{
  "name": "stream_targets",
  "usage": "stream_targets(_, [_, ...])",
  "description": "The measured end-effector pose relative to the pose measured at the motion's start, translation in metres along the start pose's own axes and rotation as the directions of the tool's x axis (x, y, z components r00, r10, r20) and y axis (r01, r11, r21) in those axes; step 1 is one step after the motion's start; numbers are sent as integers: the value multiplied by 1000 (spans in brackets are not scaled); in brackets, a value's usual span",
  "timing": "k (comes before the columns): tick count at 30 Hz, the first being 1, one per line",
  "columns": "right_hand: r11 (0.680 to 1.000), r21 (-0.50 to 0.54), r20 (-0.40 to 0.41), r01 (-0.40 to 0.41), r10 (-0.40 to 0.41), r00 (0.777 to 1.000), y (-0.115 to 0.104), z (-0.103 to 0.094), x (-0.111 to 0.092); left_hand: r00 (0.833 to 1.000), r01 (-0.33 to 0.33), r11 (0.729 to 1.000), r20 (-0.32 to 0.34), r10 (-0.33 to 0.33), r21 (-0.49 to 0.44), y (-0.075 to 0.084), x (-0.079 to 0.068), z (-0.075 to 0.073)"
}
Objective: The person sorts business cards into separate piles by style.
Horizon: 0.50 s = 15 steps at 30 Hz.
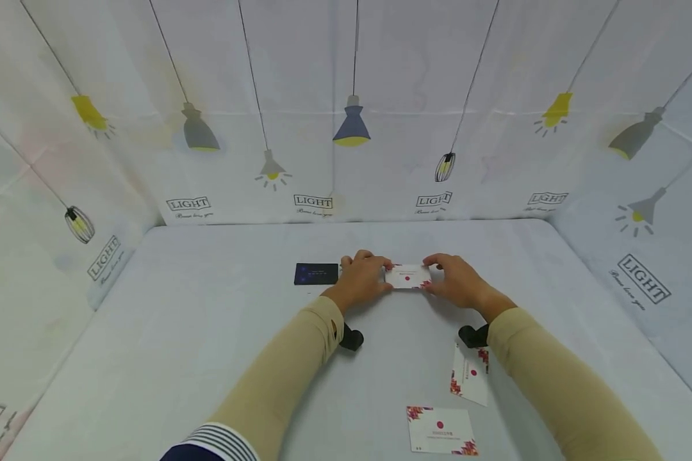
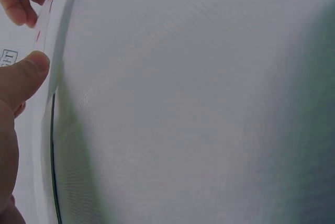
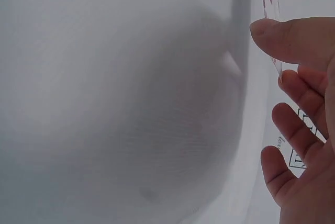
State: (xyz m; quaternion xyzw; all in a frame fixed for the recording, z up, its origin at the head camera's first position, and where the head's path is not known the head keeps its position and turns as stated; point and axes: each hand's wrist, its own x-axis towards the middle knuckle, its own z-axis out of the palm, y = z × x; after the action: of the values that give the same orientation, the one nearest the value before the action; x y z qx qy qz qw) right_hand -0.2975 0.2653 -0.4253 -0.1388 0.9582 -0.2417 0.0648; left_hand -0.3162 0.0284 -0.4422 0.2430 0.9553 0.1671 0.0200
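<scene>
In the head view a small white business card (image 1: 407, 276) with a red dot and floral corners is held between both hands, near the back of the table. My left hand (image 1: 362, 278) pinches its left edge, thumb below and fingers above. At the opposite edge, my right hand (image 1: 458, 282) grips with thumb and forefinger; the right wrist view shows the card (image 3: 268, 4) nearly edge-on there, the other fingers loosely bent. A dark blue business card (image 1: 316, 274) lies just left of my left hand, its right end by the fingers.
Two more white floral cards lie closer to me: one tilted card (image 1: 470, 378) partly below the right forearm, and one card (image 1: 441, 432) near the front. Black wrist mounts (image 1: 352, 339) hang under the sleeves. A printed lamp-pattern curtain (image 1: 392, 64) surrounds the white table (image 1: 207, 333).
</scene>
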Motion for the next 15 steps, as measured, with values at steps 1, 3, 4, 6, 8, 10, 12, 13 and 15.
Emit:
stream_targets(1, [1000, 3, 3, -4, 4, 1000, 0, 0, 1, 1000, 2, 1000, 3, -2, 4, -1, 1, 1])
stream_targets(3, [1000, 3, 7, -16, 16, 1000, -1, -1, 4, 1000, 1, 1000, 7, -1, 13, -3, 3, 3])
stream_targets(4, [1000, 5, 7, -20, 20, 1000, -1, -2, 5, 1000, -1, 1000, 6, 1, 10, -3, 4, 3])
stream_targets(6, [1000, 6, 7, -31, 31, 999, 0, -3, 6, 1000, -8, 1000, 4, 8, 1, -4, 7, 5])
stream_targets(8, [999, 12, 12, -40, 40, 999, 0, -4, 7, 1000, -12, 1000, 7, 12, -4, -4, 8, 6])
stream_targets(10, [999, 24, 22, -45, 44, 999, 1, -4, 9, 1000, -7, 1000, 15, 7, -11, -4, 8, 7])
stream_targets(12, [998, 36, 32, -53, 52, 998, 2, -3, 10, 999, 5, 1000, 35, -4, -13, -4, 8, 6])
stream_targets(13, [998, 40, 36, -58, 56, 998, 2, -2, 11, 999, 8, 1000, 44, -8, -11, -4, 8, 6])
stream_targets(15, [997, 45, 42, -64, 62, 997, 3, 0, 12, 998, 18, 1000, 68, -17, -5, -3, 8, 5])
